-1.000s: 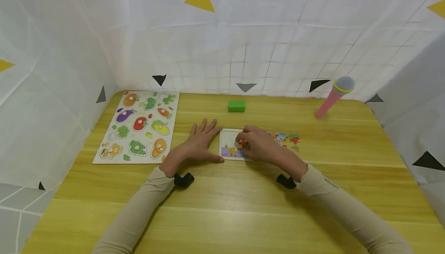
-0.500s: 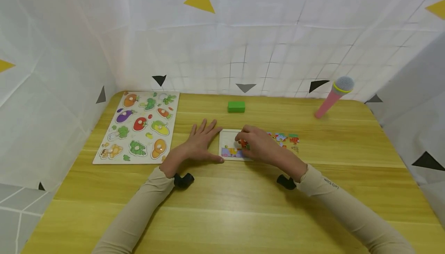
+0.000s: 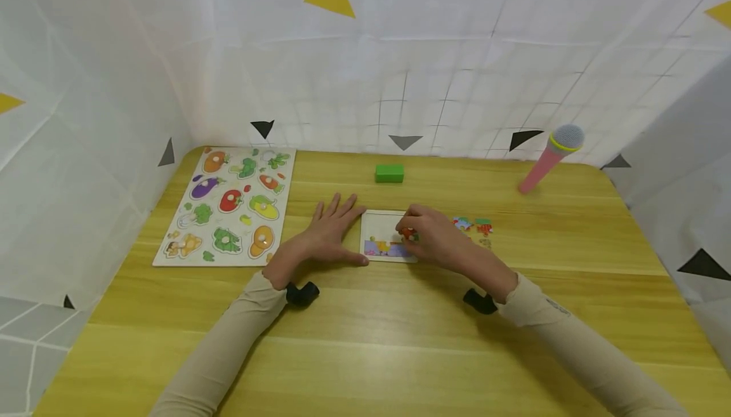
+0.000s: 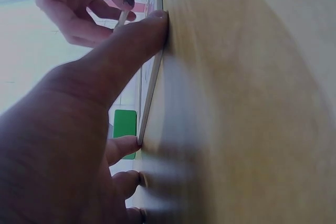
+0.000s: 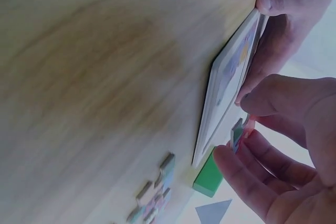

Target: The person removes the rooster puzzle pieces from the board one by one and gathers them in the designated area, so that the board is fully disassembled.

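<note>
My left hand [image 3: 324, 238] lies on the table with its fingers spread. Its thumb and index finger touch the left edge of a small puzzle tray [image 3: 377, 223]. Along the tray's lower part runs a joined strip of purple and yellow pieces [image 3: 384, 249]; its right end is hidden by my right hand [image 3: 440, 236]. Between thumb and fingers that hand pinches a red and green puzzle piece [image 5: 237, 132]. In the right wrist view the piece is tilted and held above the tray.
Several loose puzzle pieces [image 3: 484, 226] lie to the right of the tray. Behind it sits a green block [image 3: 389, 173]. A vegetable peg board [image 3: 240, 261] lies at the left, and a pink toy microphone [image 3: 539, 169] stands at the back right.
The right hand has shifted slightly to the right along with the pinched puzzle piece, covering less of the tray. My left hand stays in place at the tray's edge.
</note>
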Demonstrator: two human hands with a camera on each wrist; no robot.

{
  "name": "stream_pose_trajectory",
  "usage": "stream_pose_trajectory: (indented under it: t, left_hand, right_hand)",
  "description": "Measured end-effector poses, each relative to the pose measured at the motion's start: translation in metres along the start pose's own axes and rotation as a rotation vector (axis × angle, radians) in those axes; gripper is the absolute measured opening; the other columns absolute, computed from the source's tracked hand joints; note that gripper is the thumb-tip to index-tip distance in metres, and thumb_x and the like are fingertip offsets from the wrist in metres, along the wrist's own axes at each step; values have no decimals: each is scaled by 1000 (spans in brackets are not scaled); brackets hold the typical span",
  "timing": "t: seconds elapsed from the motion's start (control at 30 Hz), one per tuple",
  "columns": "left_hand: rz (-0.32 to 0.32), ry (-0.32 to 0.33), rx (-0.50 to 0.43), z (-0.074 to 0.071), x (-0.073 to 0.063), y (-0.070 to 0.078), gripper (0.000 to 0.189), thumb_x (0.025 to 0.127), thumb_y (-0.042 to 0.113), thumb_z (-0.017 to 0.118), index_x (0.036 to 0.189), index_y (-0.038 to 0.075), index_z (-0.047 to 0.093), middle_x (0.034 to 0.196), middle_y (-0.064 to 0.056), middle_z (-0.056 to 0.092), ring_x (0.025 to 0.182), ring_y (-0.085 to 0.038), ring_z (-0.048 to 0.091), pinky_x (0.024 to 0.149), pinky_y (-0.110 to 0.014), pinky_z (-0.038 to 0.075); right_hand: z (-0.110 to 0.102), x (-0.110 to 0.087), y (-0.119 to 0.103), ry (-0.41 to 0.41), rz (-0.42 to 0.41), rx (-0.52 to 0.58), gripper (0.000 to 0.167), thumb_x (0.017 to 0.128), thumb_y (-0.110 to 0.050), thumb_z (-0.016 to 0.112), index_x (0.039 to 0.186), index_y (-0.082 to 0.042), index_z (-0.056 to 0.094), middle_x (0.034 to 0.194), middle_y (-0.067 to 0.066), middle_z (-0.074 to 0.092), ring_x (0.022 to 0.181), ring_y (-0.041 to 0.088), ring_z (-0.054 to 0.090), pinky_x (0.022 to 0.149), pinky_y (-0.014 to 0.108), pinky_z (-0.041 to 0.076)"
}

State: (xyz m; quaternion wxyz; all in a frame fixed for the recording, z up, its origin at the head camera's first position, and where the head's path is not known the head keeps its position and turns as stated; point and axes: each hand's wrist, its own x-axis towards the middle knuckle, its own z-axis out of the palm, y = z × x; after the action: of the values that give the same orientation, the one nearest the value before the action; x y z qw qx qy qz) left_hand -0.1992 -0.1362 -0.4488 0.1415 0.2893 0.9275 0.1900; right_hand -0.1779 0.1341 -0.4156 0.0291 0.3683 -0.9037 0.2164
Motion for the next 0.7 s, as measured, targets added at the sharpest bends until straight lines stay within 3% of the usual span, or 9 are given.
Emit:
stream_pose_trajectory:
  t: [0.3,0.7]
  left_hand:
    - [4,6,-17,-2,-2,1,111,77,67,74,161,18,21,168,-9,0,151,-36,-11,116,-60,-8]
    - [15,14,-23,0,-3,1,111,77,67,74,161,18,21,168,-8,0,151,-36,-11,116,-59,-8]
  right_hand:
    - [-10,-17,3,15,-11,-5,19,78,2,79,96,-5,77,92,4,62,78,19,60,66,30,52]
    - [-30,-47,15,-23,105,-38,19,78,2,80,93,-8,74,97,3,63,80,19,61,68,32,53]
